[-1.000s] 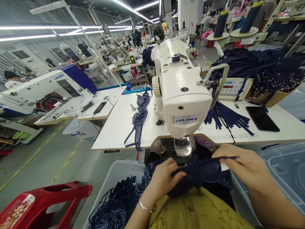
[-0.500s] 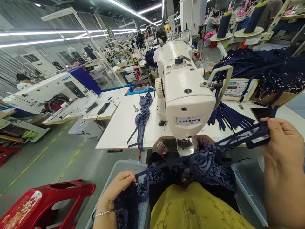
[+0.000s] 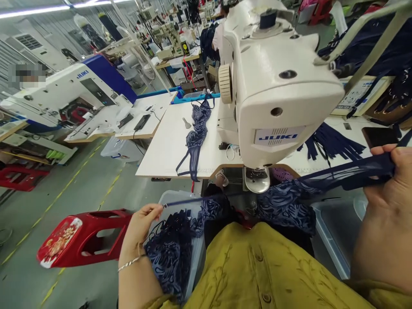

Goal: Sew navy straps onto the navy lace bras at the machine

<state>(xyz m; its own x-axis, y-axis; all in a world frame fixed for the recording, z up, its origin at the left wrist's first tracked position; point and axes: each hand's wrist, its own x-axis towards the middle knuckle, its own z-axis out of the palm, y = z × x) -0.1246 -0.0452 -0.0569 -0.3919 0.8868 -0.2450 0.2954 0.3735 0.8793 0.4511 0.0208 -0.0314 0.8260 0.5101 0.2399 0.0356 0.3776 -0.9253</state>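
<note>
A navy patterned bra [image 3: 285,208] stretches across my lap, in front of the white JUKI sewing machine [image 3: 289,103]. At the left, my left hand [image 3: 141,223] pinches the end of its thin strap [image 3: 189,200], close to a small metal ring. My right hand [image 3: 391,184] is closed around the sheer band at the bra's other end, below a dark phone-like object [image 3: 380,136]. The strap runs nearly straight toward the cups, which hang below the machine's presser area. A second navy bra [image 3: 197,135] lies on the white tabletop [image 3: 161,156] left of the machine.
A clear bin [image 3: 198,257] at my left contains a heap of navy bras [image 3: 169,253]. Another clear bin [image 3: 333,236] stands at my right. Cut navy straps [image 3: 334,141] lie right of the machine. A red stool [image 3: 86,240] stands on the floor at left.
My left hand has moved left and upward, drawing the strap out longer. My right hand keeps hold of the band. The view has tilted down and come closer to the machine.
</note>
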